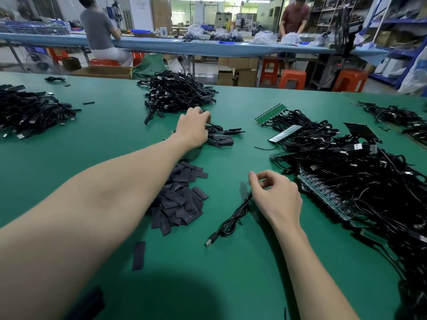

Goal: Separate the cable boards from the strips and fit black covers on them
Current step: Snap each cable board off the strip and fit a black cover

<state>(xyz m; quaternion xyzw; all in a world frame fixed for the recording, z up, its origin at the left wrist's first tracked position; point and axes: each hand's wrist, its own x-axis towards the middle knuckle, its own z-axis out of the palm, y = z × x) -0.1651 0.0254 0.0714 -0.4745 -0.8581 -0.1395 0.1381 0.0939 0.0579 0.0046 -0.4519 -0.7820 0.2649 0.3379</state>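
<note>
Fingers on the right hand (276, 197) are curled, pinching one end of a loose cable (233, 219) near the black covers (180, 199). The left hand (193, 128) grips a small finished bunch (221, 136) farther out. Looks between pieces; next, a cover needs picking.

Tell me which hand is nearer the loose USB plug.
Right. The right hand pinches that cable just above the USB plug; the left hand is stretched far beyond it, on a small cable bundle.
</note>
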